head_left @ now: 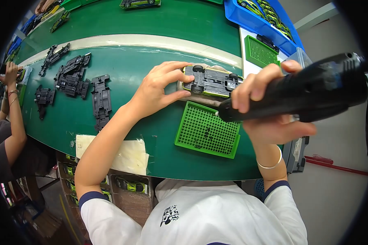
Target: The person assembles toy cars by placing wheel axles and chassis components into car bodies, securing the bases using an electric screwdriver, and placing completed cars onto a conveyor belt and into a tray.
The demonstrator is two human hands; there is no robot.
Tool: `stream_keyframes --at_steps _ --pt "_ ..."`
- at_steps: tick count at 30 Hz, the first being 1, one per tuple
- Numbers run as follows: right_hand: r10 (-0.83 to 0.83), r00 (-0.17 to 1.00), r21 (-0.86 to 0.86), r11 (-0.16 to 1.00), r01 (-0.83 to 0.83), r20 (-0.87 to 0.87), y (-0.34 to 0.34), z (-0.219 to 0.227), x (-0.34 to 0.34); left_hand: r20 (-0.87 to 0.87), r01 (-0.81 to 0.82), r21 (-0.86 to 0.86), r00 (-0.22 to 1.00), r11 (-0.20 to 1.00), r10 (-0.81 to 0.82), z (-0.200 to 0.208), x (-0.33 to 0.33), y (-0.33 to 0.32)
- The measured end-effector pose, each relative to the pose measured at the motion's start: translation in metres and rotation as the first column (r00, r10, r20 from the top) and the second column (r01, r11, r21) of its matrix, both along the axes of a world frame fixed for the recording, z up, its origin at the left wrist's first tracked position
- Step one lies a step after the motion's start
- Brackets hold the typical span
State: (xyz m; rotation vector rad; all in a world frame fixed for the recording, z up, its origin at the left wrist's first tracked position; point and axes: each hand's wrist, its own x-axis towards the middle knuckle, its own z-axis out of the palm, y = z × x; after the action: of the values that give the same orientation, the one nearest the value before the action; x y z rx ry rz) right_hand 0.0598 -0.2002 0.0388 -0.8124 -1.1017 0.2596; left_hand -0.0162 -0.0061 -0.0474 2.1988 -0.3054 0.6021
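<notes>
hands on toy car, black tool — bare table toward near edge

Assembly workshop, indicated by the long green workbench, loose black chassis parts at left, a blue bin of green model cars at far right, a black handheld power tool at right, and a co-worker farther left.

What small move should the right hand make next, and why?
Probably bring the black handheld tool in the right hand over the toy car: the car lies wheels-up, the left hand grips its left end, and the tool's tip appears beside it.
</notes>
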Motion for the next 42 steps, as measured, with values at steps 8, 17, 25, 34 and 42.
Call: stream_keyframes --at_steps 8,17,25,34,42 --pt "0.03 0.999 -0.046 0.999 -0.029 0.026 0.016 -0.024 -0.005 0.014 0.016 0.0 1.0 1.0 -0.016 0.003 0.0 0.002" --pt "-0.001 1.0 -0.102 0.995 0.003 0.021 0.017 -0.03 -0.006 0.021 0.011 0.021 1.0 1.0 -0.012 0.003 0.002 0.003" --pt "-0.109 0.993 -0.272 0.958 0.093 -0.045 0.015 -0.02 -0.02 0.05 -0.004 0.047 0.999 0.999 0.001 0.004 0.0 0.009" --pt "-0.058 0.996 -0.372 0.928 0.027 -0.073 0.017 -0.017 -0.017 0.121 -0.065 0.07 0.991 0.995 0.056 0.005 0.003 -0.002" --pt "0.101 0.988 0.005 0.995 -0.102 0.115 0.035 0.036 0.01 0.122 -0.068 0.062 0.991 0.996 0.06 0.005 0.001 0.001"
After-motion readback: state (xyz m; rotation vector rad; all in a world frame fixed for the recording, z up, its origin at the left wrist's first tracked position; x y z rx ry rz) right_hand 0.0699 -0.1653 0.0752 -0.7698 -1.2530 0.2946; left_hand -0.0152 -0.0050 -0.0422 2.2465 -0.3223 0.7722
